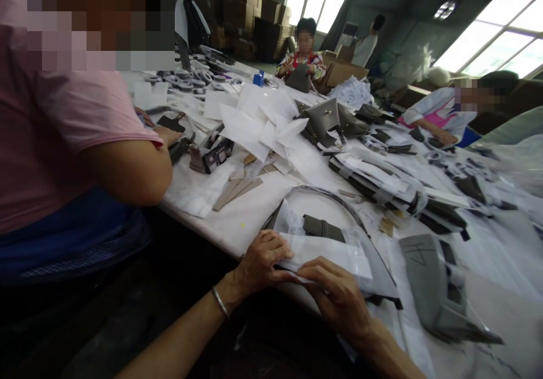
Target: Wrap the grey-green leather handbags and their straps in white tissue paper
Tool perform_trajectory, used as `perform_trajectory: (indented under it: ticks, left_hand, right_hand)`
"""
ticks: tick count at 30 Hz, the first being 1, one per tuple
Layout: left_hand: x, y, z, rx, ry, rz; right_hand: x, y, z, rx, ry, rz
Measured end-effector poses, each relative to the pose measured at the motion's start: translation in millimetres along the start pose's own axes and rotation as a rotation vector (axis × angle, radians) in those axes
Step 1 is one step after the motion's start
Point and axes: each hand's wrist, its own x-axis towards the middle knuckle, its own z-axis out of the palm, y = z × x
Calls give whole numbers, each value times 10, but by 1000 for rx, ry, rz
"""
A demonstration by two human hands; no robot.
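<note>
At the table's near edge lies a grey handbag (pixel 384 271) with a curved strap (pixel 335 193) arching away from me. A white wrapping sheet (pixel 326 254) covers much of its upper side, and a dark olive tab (pixel 323 228) shows above the sheet. My left hand (pixel 265 257), with a bangle on the wrist, is closed on the bag's near left edge. Close beside it, my right hand (pixel 337 288) pinches the same near edge, fingers over the top. The thumbs almost meet; what lies under the fingers is partly hidden.
Right of the bag lies another grey bag piece (pixel 432 283). Behind are wrapped bags (pixel 373 181), loose white sheets (pixel 263 119) and brown card strips (pixel 237 192). A co-worker in a pink sleeve (pixel 85 102) is close on my left; other people sit across the table.
</note>
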Motion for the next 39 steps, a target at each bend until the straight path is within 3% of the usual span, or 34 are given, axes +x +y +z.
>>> perform_trajectory:
  ticks: [6,12,18,21,24,27,31,36,39]
  left_hand:
    - [20,17,-38,37,-36,-5]
    - [91,114,111,244,56,-134]
    - [142,143,199,438,65,-189]
    - [140,158,175,468,67,-183]
    - [112,216,133,452,88,-33]
    - [63,295,109,452,15,104]
    - [3,362,119,471,-70,37]
    - [-42,382,140,481,-102,-1]
    - [-65,388,160,518,-109,-1]
  right_hand:
    - [169,157,-12,-89,60,154]
    - [418,544,76,-241,-61,313]
    - [475,651,167,-157,-81,525]
    - [478,656,190,-158,-68,541]
    - [472,660,206,-169,-54,541]
    - [460,669,219,-185,-49,521]
    - [470,653,209,-228,-47,497]
    - [525,554,168,-504,-134,315]
    - [553,543,189,-532,-135,309]
